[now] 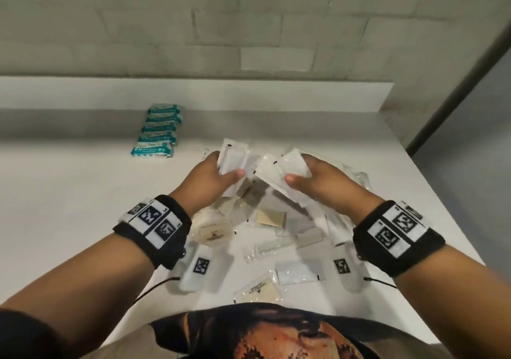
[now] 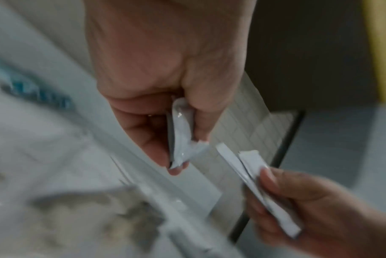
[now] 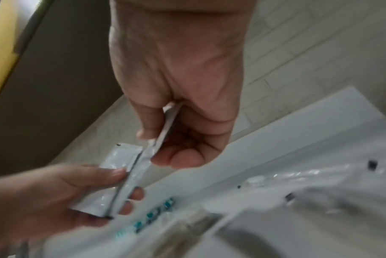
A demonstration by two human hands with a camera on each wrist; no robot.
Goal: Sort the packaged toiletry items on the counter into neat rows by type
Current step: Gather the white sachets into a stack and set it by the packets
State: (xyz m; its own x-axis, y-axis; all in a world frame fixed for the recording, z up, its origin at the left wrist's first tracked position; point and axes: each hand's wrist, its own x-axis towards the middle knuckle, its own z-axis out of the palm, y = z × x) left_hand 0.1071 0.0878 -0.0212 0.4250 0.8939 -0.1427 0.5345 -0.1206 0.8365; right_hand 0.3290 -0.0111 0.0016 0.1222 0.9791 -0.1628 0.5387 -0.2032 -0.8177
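Loose clear-wrapped beige toiletry packets litter the white surface; above, left hand fingers and right hand fingers each pinch flat white sachets.

Six teal packs in a row; two hands, each gripping white sachets.

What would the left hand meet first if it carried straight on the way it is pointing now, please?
Most likely the white sachets gripped by the right hand. The left hand, holding its own white packets, points inward toward them above the counter; depth is unclear, so it might pass just beside them.
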